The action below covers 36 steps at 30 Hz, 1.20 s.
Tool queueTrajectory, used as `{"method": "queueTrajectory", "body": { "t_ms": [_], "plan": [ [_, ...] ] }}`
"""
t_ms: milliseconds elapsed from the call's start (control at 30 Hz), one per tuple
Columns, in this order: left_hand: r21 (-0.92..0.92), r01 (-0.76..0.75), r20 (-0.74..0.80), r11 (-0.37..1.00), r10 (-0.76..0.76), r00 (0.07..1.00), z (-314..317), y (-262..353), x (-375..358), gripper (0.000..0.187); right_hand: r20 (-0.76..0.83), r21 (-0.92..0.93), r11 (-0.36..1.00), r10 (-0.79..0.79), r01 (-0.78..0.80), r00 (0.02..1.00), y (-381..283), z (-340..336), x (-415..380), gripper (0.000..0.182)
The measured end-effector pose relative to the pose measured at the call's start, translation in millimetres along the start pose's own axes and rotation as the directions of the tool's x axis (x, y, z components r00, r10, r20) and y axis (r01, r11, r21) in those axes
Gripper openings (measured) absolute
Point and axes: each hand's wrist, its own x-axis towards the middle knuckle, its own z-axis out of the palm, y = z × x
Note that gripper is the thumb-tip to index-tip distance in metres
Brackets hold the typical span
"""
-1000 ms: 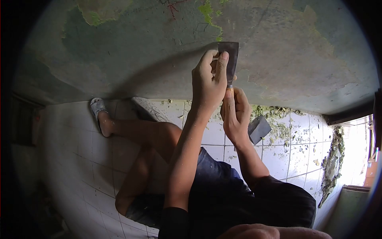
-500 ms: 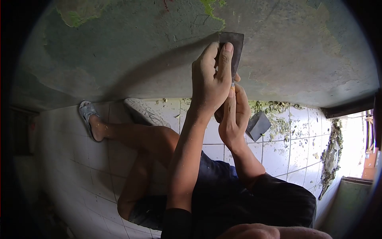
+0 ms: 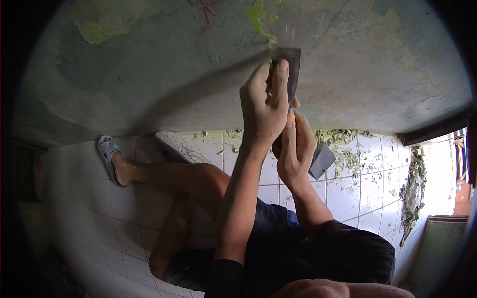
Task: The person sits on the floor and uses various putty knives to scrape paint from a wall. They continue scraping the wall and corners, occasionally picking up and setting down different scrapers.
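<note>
A dark, flat scraper blade (image 3: 294, 74) rests against the grey-green wall (image 3: 198, 54), below a ragged bright green patch (image 3: 256, 17). My left hand (image 3: 266, 102) grips the blade, its thumb lying along the face and its fingers curled at the left edge. Just below and to the right, my right hand (image 3: 297, 144) is closed around the scraper's handle, of which only a bit of orange shows between the hands. Both hands hold the one tool, blade upward in view. A shadow of the arms and tool falls leftward across the wall.
White floor tiles (image 3: 343, 193) run along the wall's foot, with paint flakes (image 3: 338, 141) strewn on them. A dark square sheet (image 3: 322, 161) lies right of my right hand. A pile of debris (image 3: 413, 193) is farther right. My sandalled foot (image 3: 112, 159) and a pale-soled shoe (image 3: 174, 144) are at left.
Both hands and the scraper have moved slightly down along the wall, still in the same grip. The camera view has shifted a little.
</note>
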Motion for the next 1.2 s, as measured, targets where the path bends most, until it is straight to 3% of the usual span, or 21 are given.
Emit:
{"method": "queueTrajectory", "body": {
  "t_ms": [100,167,200,233,300,333,367,433,500,567,633,733,800,900,1067,1200],
  "plan": [
    [0.001,0.001,-0.032,1.0,-0.001,0.999,1,-4,5,0.039,0.047,-0.046,0.999,0.027,-0.025,0.999,0,-10,6,0.028],
    [-0.077,-0.155,-0.062,0.985,0.151,0.987,2,12,20,0.034,0.12,-0.163,0.985,-0.04,0.06,0.992,-16,-7,25,0.027],
    [-0.122,-0.178,-0.069,0.976,0.17,0.983,2,23,25,0.034,0.077,-0.068,0.998,0.003,0.002,0.997,-28,2,30,0.026],
    [-0.134,-0.087,-0.05,0.987,0.081,0.995,0,36,28,0.034,0.075,-0.076,0.997,0.008,-0.002,0.997,-28,3,29,0.026],
    [-0.133,-0.094,-0.05,0.987,0.088,0.995,1,38,25,0.034,0.081,-0.169,0.956,-0.228,0.239,0.97,-28,5,32,0.031],
    [-0.124,-0.056,-0.046,0.991,0.051,0.998,3,32,19,0.036,0.036,-0.104,0.986,-0.13,0.133,0.991,-22,4,25,0.031],
    [-0.113,-0.025,-0.041,0.993,0.02,0.999,5,22,13,0.037,0.089,-0.104,0.992,-0.064,0.074,0.994,-18,-6,19,0.031],
    [-0.028,0.004,-0.022,1.0,-0.005,1.0,5,8,2,0.039,0.093,-0.113,0.993,-0.014,0.024,0.996,0,-16,9,0.031],
    [-0.089,0.102,-0.031,0.991,-0.105,0.994,5,-5,-8,0.04,0.085,-0.125,0.992,0.002,0.009,0.996,14,-21,1,0.031],
    [-0.109,0.1,-0.044,0.989,-0.105,0.994,5,-6,-12,0.04,0.07,-0.14,0.99,0.026,-0.016,0.997,18,-22,-4,0.031],
    [-0.134,0.088,-0.063,0.987,-0.097,0.993,3,-8,-15,0.04,0.083,-0.166,0.986,-0.011,0.024,0.997,17,-21,-3,0.032],
    [-0.055,0.064,-0.03,0.996,-0.066,0.997,-3,-16,-11,0.039,0.071,-0.174,0.984,0.045,-0.032,0.996,13,-18,-5,0.033],
    [0.049,0.019,-0.063,0.999,-0.016,0.998,-4,-23,-9,0.039,0.069,-0.172,0.985,0.0,0.012,0.998,13,-14,-1,0.033],
    [-0.069,-0.042,-0.076,0.997,0.037,0.996,0,-1,2,0.04,0.086,-0.184,0.98,-0.054,0.069,0.995,2,-9,7,0.034],
    [-0.082,0.021,-0.078,0.996,-0.027,0.997,-2,17,4,0.042,0.087,-0.138,0.984,-0.099,0.11,0.991,-7,-3,10,0.034],
    [-0.063,0.038,-0.082,0.997,-0.043,0.996,1,-4,-8,0.041,0.048,-0.114,0.994,0.001,0.005,0.999,5,-10,-1,0.034]
  ]
}}
